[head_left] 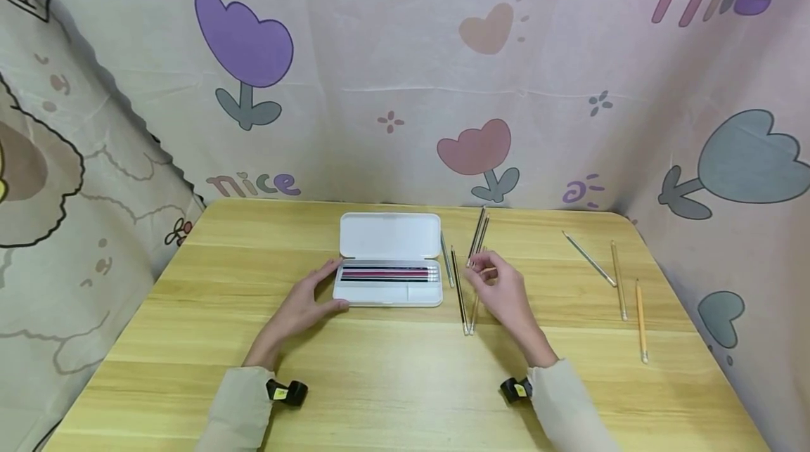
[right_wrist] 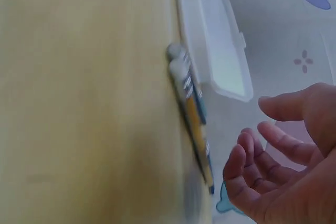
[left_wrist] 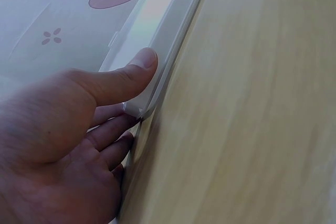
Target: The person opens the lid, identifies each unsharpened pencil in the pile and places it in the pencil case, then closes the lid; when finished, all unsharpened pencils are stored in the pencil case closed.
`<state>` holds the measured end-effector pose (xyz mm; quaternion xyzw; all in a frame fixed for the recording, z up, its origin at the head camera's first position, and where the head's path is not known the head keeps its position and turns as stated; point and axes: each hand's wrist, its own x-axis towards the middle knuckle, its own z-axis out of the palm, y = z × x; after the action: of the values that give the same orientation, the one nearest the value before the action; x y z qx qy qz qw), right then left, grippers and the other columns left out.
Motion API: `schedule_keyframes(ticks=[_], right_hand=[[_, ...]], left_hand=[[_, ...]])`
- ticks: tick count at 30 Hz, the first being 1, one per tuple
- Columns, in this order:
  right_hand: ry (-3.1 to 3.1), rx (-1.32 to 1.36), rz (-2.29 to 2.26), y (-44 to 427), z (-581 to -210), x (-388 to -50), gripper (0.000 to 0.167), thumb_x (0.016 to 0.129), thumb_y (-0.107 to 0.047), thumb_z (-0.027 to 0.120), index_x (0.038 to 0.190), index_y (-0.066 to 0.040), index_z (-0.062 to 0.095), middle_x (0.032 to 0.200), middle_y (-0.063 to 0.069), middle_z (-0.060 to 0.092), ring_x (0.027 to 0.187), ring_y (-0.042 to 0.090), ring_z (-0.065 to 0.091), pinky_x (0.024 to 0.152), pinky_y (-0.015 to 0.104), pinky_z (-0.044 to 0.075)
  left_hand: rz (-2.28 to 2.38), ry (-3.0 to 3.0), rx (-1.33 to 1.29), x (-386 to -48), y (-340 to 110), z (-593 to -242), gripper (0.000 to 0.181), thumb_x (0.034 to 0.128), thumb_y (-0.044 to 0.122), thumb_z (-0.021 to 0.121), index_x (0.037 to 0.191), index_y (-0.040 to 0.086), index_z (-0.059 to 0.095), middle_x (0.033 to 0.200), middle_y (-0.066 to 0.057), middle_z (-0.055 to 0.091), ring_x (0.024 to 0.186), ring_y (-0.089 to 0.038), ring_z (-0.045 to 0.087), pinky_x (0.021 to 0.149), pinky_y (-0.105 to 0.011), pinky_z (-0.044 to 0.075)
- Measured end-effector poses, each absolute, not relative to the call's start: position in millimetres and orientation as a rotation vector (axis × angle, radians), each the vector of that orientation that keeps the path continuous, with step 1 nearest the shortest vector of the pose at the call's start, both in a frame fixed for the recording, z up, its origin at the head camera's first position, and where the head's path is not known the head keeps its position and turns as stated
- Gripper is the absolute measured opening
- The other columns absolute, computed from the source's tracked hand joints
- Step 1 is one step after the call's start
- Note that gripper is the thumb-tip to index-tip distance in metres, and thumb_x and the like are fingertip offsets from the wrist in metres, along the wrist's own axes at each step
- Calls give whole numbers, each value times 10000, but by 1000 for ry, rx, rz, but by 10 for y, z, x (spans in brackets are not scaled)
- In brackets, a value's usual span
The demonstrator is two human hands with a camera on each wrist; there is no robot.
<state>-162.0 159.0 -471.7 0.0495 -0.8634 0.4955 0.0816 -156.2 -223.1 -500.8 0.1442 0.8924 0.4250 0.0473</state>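
A white plastic pencil case (head_left: 370, 294) lies on the table with its lid (head_left: 389, 235) folded back. Several pencils (head_left: 380, 274), dark and red, lie side by side in its rear compartment. My left hand (head_left: 300, 308) holds the left end of the case, thumb (left_wrist: 131, 74) at the front edge and fingers toward the back. Right of the case, my right hand (head_left: 504, 292) is above some loose pencils, thumb and fingers apart in the right wrist view with nothing between them. Nearest are a dark pencil (head_left: 458, 290) and, near its fingertips, dark pencils (head_left: 478, 235).
A bluish pencil (head_left: 448, 262) lies against the case's right side. Farther right on the wooden table (head_left: 405, 382) are a grey-blue pencil (head_left: 588, 258), a tan pencil (head_left: 619, 280) and a yellow pencil (head_left: 641, 322). A patterned curtain (head_left: 380, 72) hangs behind the table.
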Motion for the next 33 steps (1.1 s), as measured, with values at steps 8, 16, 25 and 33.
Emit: schedule_keyframes(ticks=[8,16,25,33], right_hand=[[-2893,83,1276,1740,-4780,-1560,369,877,-118,822,1193,-22,657,961,87,667,826,201,624,725,339,564],[-2956,59,1141,1910,-4727,-1528,447,866,-51,797,1265,49,623,974,112,671,857,224,659,761,398,585],[-2958,37,1073,2128,-4711,-1517,334,857,10,732,1183,69,691,889,86,717,782,203,688,691,340,592],[-2929,-13,1111,2291,-4657,-1499,324,857,-24,664,1166,63,700,912,94,708,801,215,667,677,300,543]], left_hand=[[1296,2724,445,-1571,-2245,-5020,896,881,328,824,1595,64,351,1630,-257,278,1491,-499,236,1189,-675,188],[1303,2718,443,-1563,-2250,-5009,893,889,316,820,1597,57,341,1633,-262,266,1490,-508,227,1185,-681,187],[1303,2718,454,-1593,-2258,-5011,902,884,315,825,1601,63,338,1638,-249,273,1496,-488,238,1196,-659,204],[1288,2727,453,-1571,-2236,-5005,888,893,326,816,1597,58,345,1633,-263,274,1487,-505,243,1186,-672,209]])
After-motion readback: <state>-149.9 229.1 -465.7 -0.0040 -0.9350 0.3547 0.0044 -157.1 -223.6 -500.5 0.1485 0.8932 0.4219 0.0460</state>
